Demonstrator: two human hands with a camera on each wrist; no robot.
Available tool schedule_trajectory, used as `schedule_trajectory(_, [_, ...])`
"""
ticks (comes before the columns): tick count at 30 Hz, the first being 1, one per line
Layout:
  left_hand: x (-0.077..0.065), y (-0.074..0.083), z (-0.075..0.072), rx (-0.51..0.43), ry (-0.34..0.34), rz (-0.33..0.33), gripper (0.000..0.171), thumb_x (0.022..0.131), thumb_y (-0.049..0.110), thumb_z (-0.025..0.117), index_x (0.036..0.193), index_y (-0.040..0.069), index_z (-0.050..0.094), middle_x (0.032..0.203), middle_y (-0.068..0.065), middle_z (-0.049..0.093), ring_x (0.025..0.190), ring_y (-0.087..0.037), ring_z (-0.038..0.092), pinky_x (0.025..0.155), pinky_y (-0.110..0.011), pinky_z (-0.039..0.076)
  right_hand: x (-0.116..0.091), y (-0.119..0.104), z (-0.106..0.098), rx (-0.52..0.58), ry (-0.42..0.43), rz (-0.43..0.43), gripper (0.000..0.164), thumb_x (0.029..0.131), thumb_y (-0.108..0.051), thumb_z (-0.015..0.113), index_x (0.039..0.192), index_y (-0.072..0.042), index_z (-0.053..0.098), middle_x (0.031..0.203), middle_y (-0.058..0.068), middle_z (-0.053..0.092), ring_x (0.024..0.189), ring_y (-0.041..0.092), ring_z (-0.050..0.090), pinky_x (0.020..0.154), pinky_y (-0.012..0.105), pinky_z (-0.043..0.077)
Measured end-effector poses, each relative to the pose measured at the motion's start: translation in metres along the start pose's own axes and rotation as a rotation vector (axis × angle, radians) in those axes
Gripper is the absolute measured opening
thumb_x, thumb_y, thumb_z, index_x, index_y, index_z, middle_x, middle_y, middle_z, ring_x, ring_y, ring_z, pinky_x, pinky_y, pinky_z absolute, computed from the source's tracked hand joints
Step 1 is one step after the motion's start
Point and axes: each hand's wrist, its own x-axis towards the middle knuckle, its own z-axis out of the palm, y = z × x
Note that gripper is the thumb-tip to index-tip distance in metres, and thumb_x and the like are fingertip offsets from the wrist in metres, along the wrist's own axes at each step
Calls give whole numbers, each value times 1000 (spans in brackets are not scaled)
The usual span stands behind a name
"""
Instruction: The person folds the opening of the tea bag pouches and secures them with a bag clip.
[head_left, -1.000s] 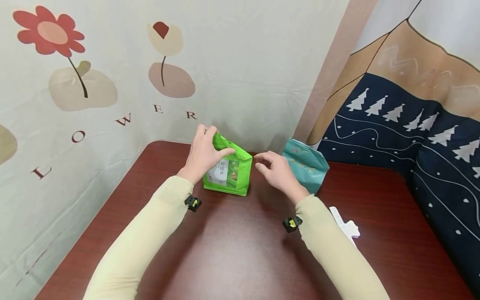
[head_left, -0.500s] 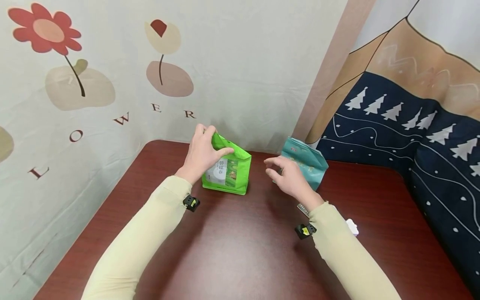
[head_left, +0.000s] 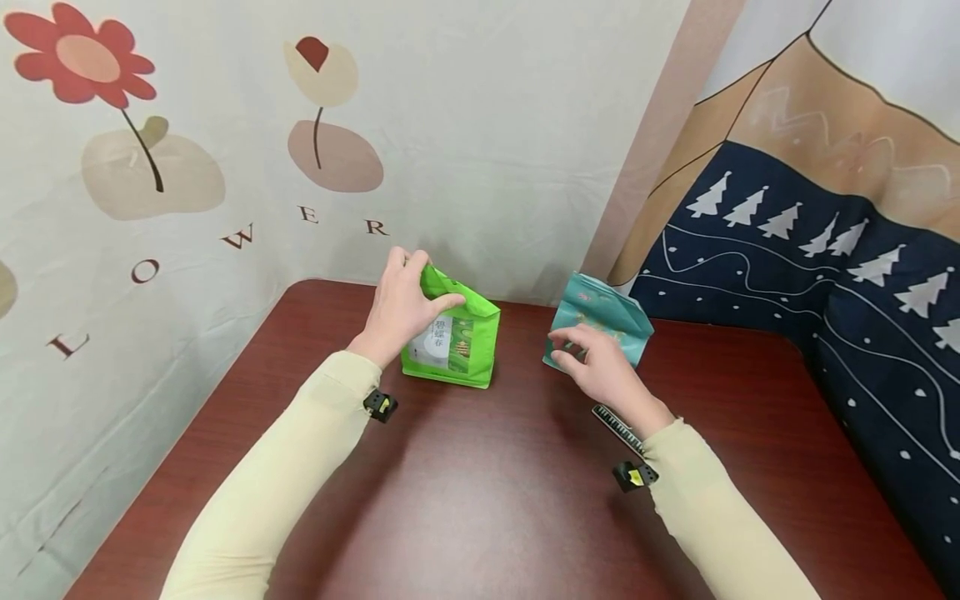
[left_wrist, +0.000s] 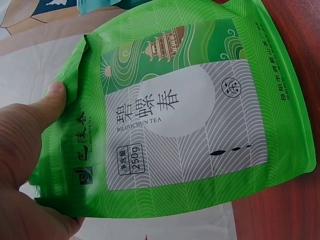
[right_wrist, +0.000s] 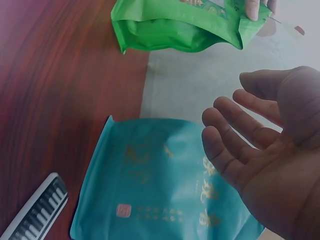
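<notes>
A bright green tea bag point(head_left: 478, 346) stands upright on the table, its label reading Biluochun Tea in the left wrist view. My left hand point(head_left: 397, 312) pinches its folded top corner, with the thumb point(left_wrist: 52, 97) across the front. To the right, a teal bag point(head_left: 603, 308) with gold lettering leans back near the wall. My right hand point(head_left: 600, 367) hovers in front of that teal bag, overlapping it in the head view. Its relaxed, slightly bent fingers point(right_wrist: 240, 130) hold nothing.
A white clip strip with dark toothed ridges point(head_left: 618, 429) lies on the table point(head_left: 465, 500), partly hidden beneath my right forearm. Behind both bags hangs a pale printed cloth point(head_left: 487, 150). A dark blue cloth with white trees point(head_left: 750, 258) borders the right side.
My right hand has moved away from the green tea bag, rightward and toward me, to the front of the teal bag. My left hand keeps its hold on the green tea bag.
</notes>
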Motion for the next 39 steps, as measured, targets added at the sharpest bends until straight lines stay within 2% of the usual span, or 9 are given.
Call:
schedule_trajectory(9, [0, -1, 0, -2, -11, -4, 55, 81, 38, 90, 100, 3, 52, 108, -16, 42, 86, -32, 50, 77, -43, 50, -12, 9, -3, 7, -11, 28, 27, 97, -9, 71, 123, 0, 71, 116, 14, 71, 96, 28, 68, 85, 46, 56])
schedule_trajectory(24, [-1, -1, 0, -4, 1, 15, 55, 81, 37, 90, 99, 2, 52, 108, -17, 42, 90, -32, 49, 79, -44, 50, -28, 22, -6, -34, -51, 52, 27, 98, -7, 69, 123, 1, 71, 115, 14, 71, 97, 28, 69, 82, 43, 57])
schedule_trajectory(39, [-1, -1, 0, -5, -8, 13, 54, 82, 38, 89, 99, 3, 52, 107, -16, 41, 90, -31, 48, 78, -42, 50, -42, 38, -9, -58, -42, 66, 25, 96, -5, 70, 119, 2, 72, 109, 13, 72, 93, 28, 70, 77, 40, 57])
